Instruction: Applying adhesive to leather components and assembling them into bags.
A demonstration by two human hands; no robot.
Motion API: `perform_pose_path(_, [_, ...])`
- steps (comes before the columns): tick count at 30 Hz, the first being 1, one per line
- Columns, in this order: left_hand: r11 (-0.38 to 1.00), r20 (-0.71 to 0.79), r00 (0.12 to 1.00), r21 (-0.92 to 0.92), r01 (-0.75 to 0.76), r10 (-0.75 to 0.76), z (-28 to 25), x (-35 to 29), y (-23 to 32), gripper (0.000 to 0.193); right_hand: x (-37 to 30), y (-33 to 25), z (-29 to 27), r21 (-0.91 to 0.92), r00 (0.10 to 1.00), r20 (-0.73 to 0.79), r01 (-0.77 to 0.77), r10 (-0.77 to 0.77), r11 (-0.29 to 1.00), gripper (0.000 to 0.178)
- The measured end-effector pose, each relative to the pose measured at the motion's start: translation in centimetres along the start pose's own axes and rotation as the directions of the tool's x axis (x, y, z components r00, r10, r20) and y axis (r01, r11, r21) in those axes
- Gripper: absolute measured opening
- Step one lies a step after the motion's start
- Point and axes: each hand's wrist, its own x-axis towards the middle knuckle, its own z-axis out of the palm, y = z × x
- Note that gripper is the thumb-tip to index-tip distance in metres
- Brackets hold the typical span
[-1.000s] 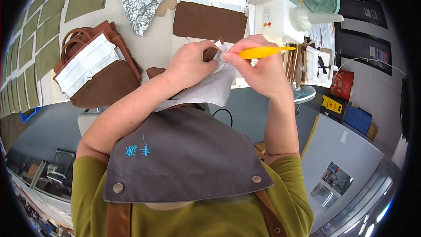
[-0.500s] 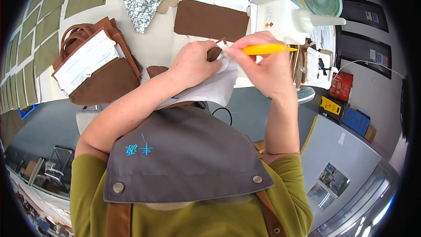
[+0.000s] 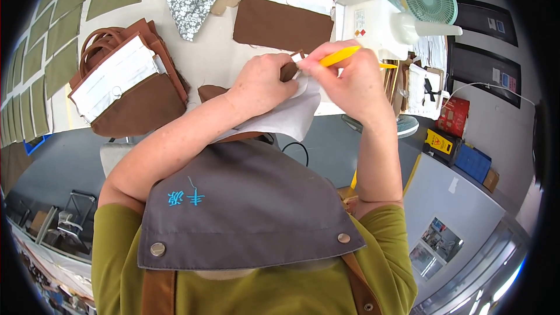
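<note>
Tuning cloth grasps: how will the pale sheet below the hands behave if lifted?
The pale sheet is likely floppy: it sags into curves beside the left hand. Its thin-looking, wavy lower edge suggests it's light for its size.

Down and slightly forward we look, right from the wearer's head, through the left one of two side-by-side fisheyes, upright and unmirrored! Up close, the dark apron [image 3: 251,204] fills the lower middle, olive sleeves [image 3: 116,239] flanking it at the bottom. Bare forearms [image 3: 175,125] carry us up to the left hand [image 3: 262,84] and the right hand [image 3: 359,84], just above centre, within the wearer's reach. Past them stretches the worktable [image 3: 213,49], farther off towards the top. And what a wide sweep: green fabric pieces [image 3: 64,29] curve along the left rim, a pale panel [image 3: 455,204] leans in lower right, black corners round everything!
</note>
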Motion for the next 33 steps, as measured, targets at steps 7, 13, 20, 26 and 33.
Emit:
perform_pose_path(7, [1.000, 0.075, 0.997, 0.001, 0.024, -0.024, 0.3, -0.2, -0.2, 0.019, -0.1, -0.2, -0.9, 0.033, 0.996, -0.085, 0.008, -0.005, 0.999, 0.014])
perform_pose_path(13, [0.998, 0.057, 0.998, -0.063, -0.016, 0.019, 0.2, -0.7, -0.1, 0.024, -0.8, -0.3, -2.0, 0.184, 0.975, -0.043, -0.208, 0.219, 0.961, 0.011])
perform_pose_path(20, [0.997, 0.079, 0.996, -0.078, -0.026, 0.032, 0.7, -0.4, -0.1, 0.025, -1.2, 2.0, -1.7, 0.249, 0.962, -0.194, -0.140, 0.191, 0.958, 0.014])
perform_pose_path(26, [0.996, 0.000, 0.999, -0.082, -0.047, 0.047, 0.8, -0.7, -0.6, 0.023, -1.4, 1.8, -1.4, 0.111, 0.966, -0.141, -0.205, 0.219, 0.973, 0.015])
perform_pose_path(33, [0.990, 0.088, 0.992, 0.109, 0.084, -0.094, 0.3, -0.6, 0.0, 0.025, -2.7, 1.3, -0.4, 0.379, 0.961, -0.162, -0.147, 0.222, 0.914, 0.009])
